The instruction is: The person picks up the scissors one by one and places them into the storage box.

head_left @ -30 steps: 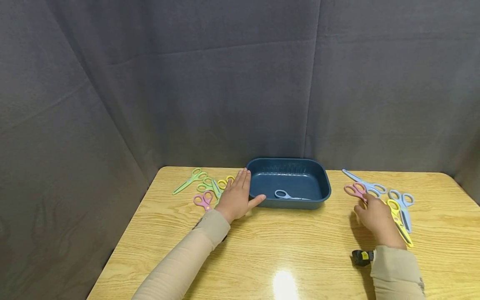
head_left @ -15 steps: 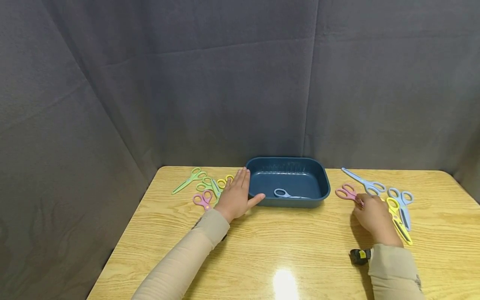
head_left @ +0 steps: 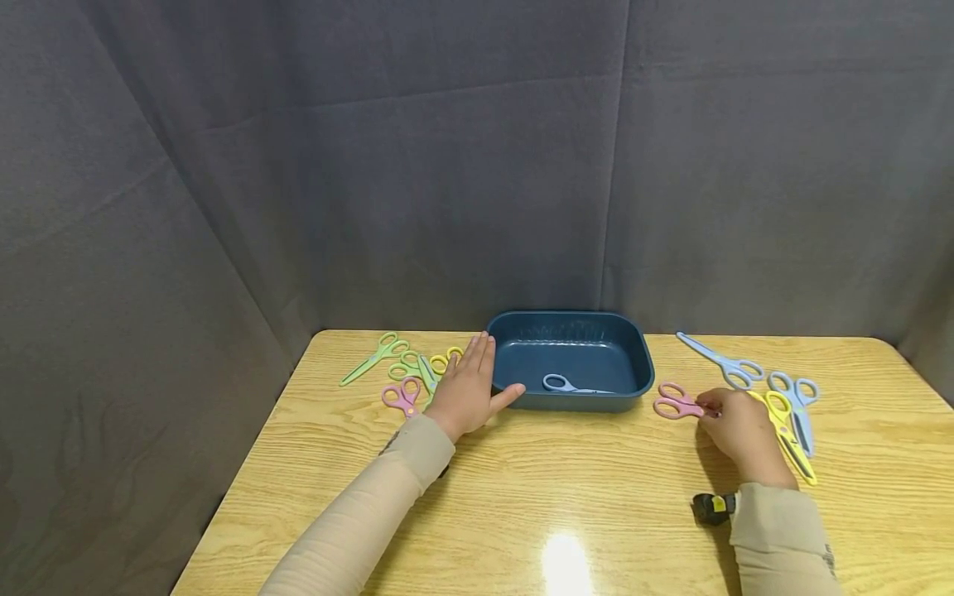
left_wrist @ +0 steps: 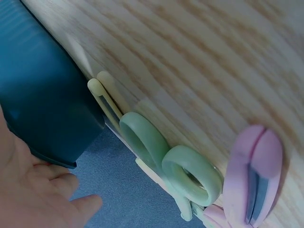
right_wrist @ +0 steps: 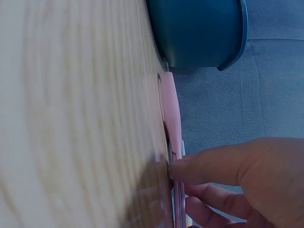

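Note:
Between thumb and fingers my right hand [head_left: 739, 430] pinches a pair of pink scissors [head_left: 676, 403] by the blade end, handle loops pointing left toward the bin. In the right wrist view these pink scissors [right_wrist: 171, 111] lie low along the tabletop. My left hand [head_left: 471, 387] rests with straight fingers against the left side of the dark blue bin [head_left: 643, 397], thumb stretched along its front rim. Inside the bin lies one pair of blue scissors [head_left: 561, 383]. Left of that hand are pink scissors [left_wrist: 254, 175], green scissors [left_wrist: 190, 173] and yellow scissors [left_wrist: 107, 97].
Yellow scissors [head_left: 792, 443] and two pairs of blue scissors, one further back [head_left: 734, 368], lie around my right hand. Another green pair [head_left: 380, 356] sits at the table's back left. A grey curtain [head_left: 462, 165] hangs behind the wooden table [head_left: 462, 530].
My right hand has drawn the pink scissors off the blue pair and turned them, so their loops now sit further left and nearer. The left hand has stayed at the bin.

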`<state>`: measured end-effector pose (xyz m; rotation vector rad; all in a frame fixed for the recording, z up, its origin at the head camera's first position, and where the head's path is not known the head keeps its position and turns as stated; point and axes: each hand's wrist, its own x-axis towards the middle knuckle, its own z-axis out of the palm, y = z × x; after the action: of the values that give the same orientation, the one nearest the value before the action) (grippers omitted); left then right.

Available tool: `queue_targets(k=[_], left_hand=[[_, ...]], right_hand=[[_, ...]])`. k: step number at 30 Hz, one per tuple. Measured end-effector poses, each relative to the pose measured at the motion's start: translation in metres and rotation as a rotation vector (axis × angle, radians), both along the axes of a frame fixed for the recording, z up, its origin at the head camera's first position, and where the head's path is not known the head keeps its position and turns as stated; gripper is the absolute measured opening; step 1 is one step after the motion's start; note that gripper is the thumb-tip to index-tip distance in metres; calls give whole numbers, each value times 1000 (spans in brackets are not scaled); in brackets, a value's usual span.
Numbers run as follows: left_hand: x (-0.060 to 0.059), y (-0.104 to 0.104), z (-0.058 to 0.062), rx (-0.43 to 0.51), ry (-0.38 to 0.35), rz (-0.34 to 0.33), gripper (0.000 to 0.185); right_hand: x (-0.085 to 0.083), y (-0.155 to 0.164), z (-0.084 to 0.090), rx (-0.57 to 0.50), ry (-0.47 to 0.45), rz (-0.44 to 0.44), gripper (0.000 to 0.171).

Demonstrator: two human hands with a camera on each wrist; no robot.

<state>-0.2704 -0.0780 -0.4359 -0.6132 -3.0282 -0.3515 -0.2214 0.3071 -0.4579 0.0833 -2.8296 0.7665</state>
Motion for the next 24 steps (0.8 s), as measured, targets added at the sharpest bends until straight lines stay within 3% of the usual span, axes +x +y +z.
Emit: queue_targets(k=[9, 24], left_hand=[[-3, -1, -5, -13, 0, 3, 95], [-3, -1, -4, -33, -14, 11, 96]], right_hand=[[-1, -1, 1, -33, -53, -6, 17], [-3, 1, 0, -59, -106, 20, 14]])
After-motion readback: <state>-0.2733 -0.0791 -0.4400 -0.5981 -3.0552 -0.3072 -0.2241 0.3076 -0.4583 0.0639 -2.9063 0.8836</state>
